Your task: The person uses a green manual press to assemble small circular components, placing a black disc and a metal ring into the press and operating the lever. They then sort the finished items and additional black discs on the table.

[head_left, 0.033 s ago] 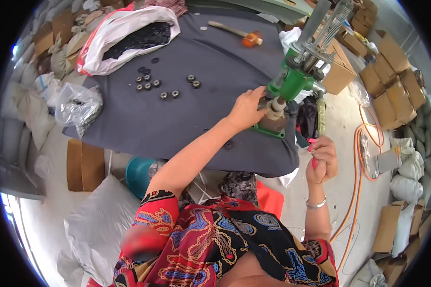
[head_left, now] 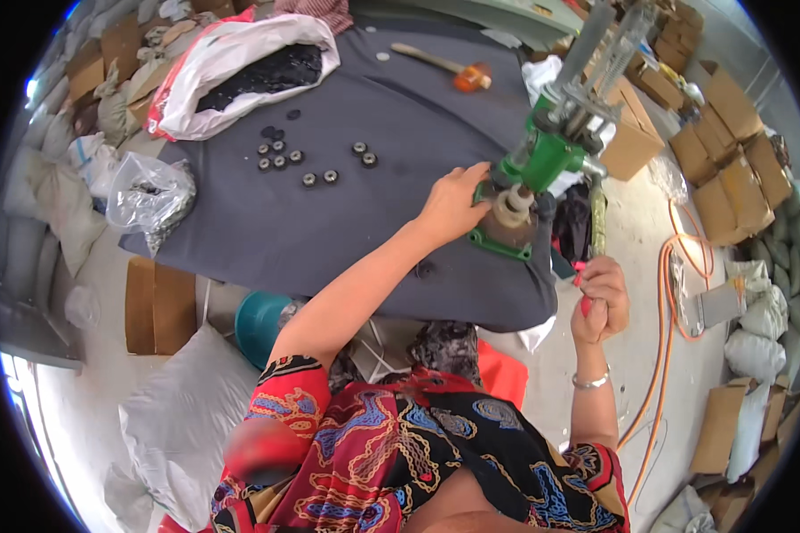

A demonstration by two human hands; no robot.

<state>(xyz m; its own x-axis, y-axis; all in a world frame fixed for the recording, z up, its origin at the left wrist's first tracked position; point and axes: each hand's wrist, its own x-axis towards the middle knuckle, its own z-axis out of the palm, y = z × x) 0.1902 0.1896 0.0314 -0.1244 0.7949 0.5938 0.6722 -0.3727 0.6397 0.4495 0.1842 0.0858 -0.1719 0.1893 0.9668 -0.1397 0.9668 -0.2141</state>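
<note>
The head view shows the right hand (head_left: pixel 603 300) curled closed around a red handle (head_left: pixel 586 306) right of centre, then the left hand (head_left: pixel 456 204), its grip impossible to tell, at the green press (head_left: pixel 540 162) upper right, and a mallet (head_left: pixel 471 78) upper centre.

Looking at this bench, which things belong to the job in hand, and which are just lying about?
Part of the job:
green press, with the left hand at its base
its lever, gripped by the right hand
probably the small round pieces on the table

Apparently just lying about:
hammer
cardboard boxes
teal tub
</note>
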